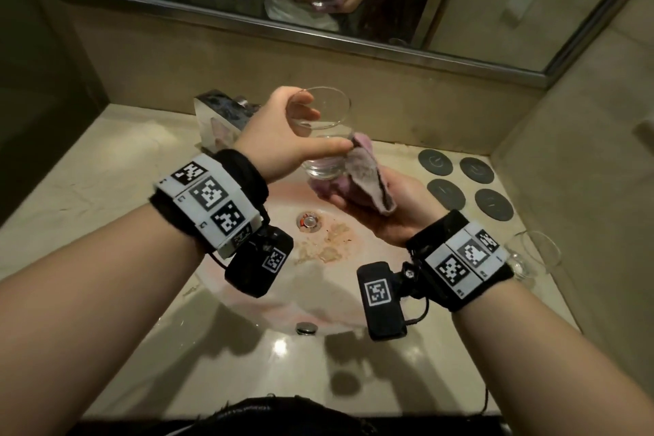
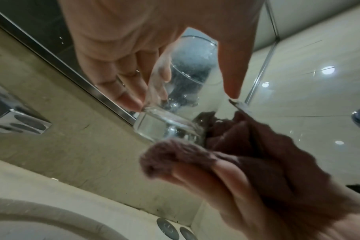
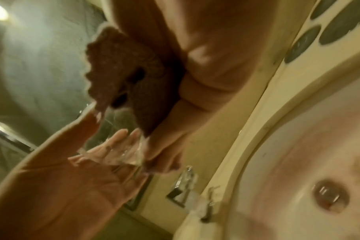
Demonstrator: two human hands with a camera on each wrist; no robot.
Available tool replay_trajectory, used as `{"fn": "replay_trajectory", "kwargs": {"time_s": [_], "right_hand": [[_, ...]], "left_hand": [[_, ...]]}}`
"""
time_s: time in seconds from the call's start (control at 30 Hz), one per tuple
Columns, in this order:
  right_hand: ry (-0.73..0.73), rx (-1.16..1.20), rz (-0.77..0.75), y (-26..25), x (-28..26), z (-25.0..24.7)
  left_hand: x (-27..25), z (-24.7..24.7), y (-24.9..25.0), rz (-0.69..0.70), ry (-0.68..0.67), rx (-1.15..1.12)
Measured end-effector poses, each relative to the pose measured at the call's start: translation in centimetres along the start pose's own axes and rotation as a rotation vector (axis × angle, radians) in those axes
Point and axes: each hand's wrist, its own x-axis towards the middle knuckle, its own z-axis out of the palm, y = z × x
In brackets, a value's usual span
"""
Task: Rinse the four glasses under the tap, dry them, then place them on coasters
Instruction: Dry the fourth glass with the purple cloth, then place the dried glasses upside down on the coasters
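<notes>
My left hand (image 1: 279,133) grips glass (image 1: 323,138) over sink (image 1: 247,294) for drips; right hand (image 1: 382,209) clutches cloth (image 1: 368,177) against base; 4 coasters (image 1: 465,188) bare.

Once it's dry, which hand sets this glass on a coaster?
Left hand, probably: it already holds the clear drinking glass. The right hand holds the pink cloth, though it's nearer the four dark round coasters.

A clear glass (image 1: 320,131) meets a dusty pink cloth (image 1: 364,173), above a beige marbled surface (image 1: 106,166) carrying four dark grey round coasters (image 1: 465,184) and a pink-stained basin (image 1: 283,297); black-and-white checkered wristbands (image 1: 208,200).
</notes>
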Motion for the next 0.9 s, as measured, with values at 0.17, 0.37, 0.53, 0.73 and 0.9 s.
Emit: {"fn": "replay_trajectory", "kwargs": {"time_s": [0.17, 0.37, 0.53, 0.73, 0.9], "right_hand": [[0.188, -0.981, 0.065, 1.0, -3.0, -3.1], [0.274, -1.767, 0.204, 4.9, -4.7, -6.9], [0.308, -1.843, 0.165, 8.9, -6.5, -10.1], [0.292, -1.787, 0.059, 10.4, -9.0, -10.5], [0.470, -1.574, 0.066, 6.3, -13.1, -10.2]], "left_hand": [[-0.5, 1.2, -0.9, -0.067, -0.075, -0.013], [-1.5, 5.3, -1.9, -0.107, -0.235, -0.059], [-2.7, 8.7, -1.3, -0.077, -0.380, -0.055], [-4.8, 12.3, 0.1, -0.064, -0.525, -0.079], [-5.5, 14.0, 1.5, -0.039, -0.523, -0.075]]}}
